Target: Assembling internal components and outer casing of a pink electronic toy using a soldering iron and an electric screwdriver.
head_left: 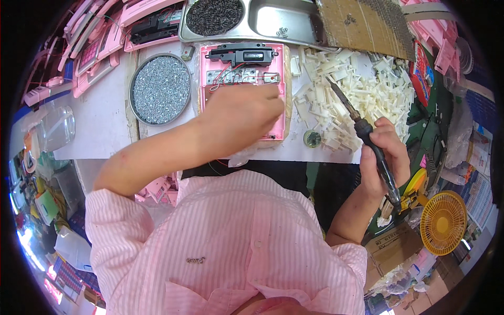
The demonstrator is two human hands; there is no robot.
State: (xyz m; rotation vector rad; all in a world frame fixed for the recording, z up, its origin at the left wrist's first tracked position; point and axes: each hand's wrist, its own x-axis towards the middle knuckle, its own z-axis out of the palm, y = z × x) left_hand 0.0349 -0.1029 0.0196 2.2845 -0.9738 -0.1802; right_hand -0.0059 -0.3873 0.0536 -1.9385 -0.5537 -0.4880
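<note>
A soldering iron (391,181) with a black handle is gripped in my right hand (392,157), its dark tip pointing up and left above a heap of white plastic parts (362,94). My left hand (244,113) reaches across an open pink plastic casing (281,68), fingers curled near its right side; what they pinch, if anything, is hidden. Inside the casing, a black plastic module (241,54) lies along the far end. Below it sit metal plates (231,77) with thin red and white wires, partly covered by my left hand.
Left of the casing stands a round dish of small silvery screws (160,89). A metal tray (286,21) holding dark springs (215,16) is at the back, beside brown cardboard (362,26). A small round container (312,138) and a yellow basket (443,223) are on the right; pink casings (100,47) pile far left.
</note>
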